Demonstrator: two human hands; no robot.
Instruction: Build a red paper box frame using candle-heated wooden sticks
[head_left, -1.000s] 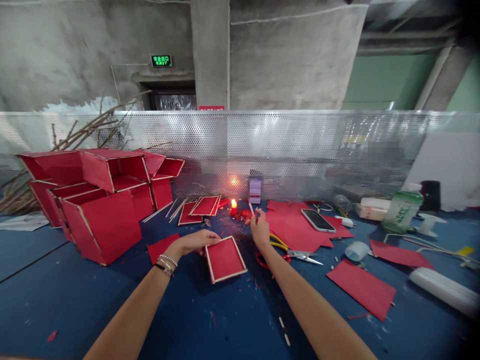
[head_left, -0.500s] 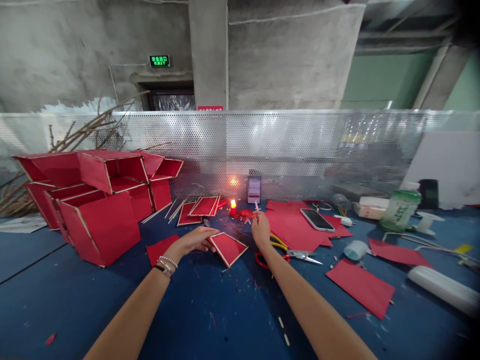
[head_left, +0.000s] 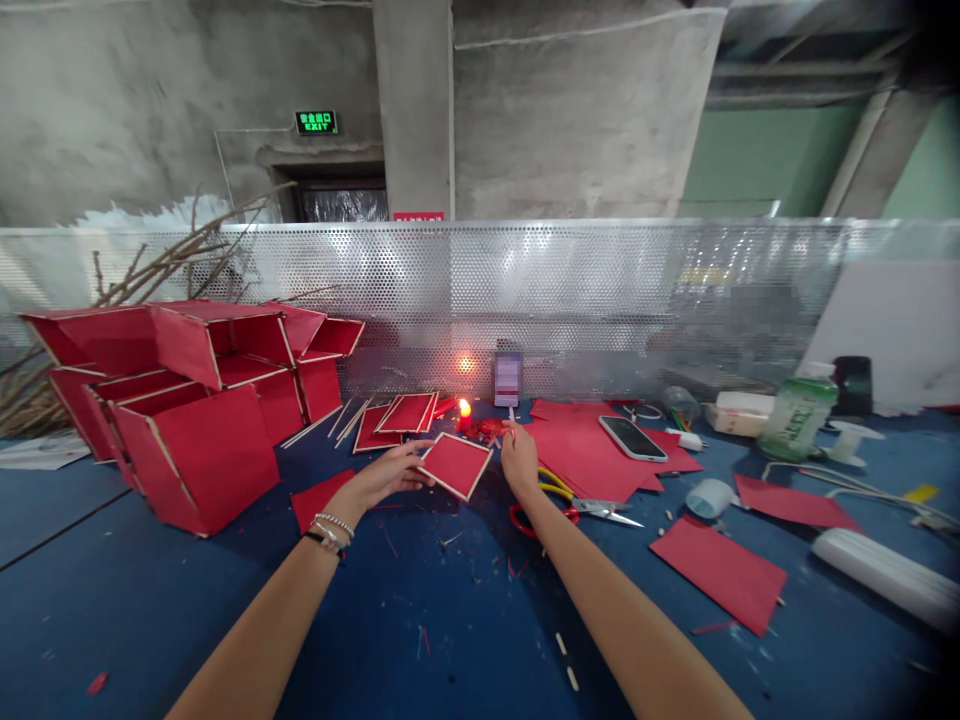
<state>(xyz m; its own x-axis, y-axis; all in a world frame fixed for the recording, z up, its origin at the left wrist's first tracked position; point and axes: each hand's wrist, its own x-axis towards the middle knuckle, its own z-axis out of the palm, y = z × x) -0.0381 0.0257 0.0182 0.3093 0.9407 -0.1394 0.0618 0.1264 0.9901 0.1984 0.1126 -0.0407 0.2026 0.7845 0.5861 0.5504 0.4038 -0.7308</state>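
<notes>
watching through the head camera, i see that the left hand [head_left: 391, 476] has just turned the square red panel edged with pale thin strips [head_left: 456, 466] and brought it further out over the blue desk [head_left: 375, 620], so it sits nearer the small lit red candle [head_left: 465, 409] than it does a second earlier. its fingers clasp the panel at the left edge, and the face is turned up to me. the right hand [head_left: 519, 462] pinches a slim pale stick [head_left: 511, 412], whose tip has swung away from the flame and now points up in front of the dark upright phone [head_left: 508, 375]. the hands stay apart, the panel lying between them. as i judge it, this matters for the work because the right edge of the panel now faces the right hand, with the stick close by and the flame just beyond both. i cannot tell whether anything coats the stick's tip. two overlapping red framed panels [head_left: 409, 412] lie left of the candle, and the metal scissors with yellow and red handles [head_left: 600, 510] rest beside the right forearm.
</notes>
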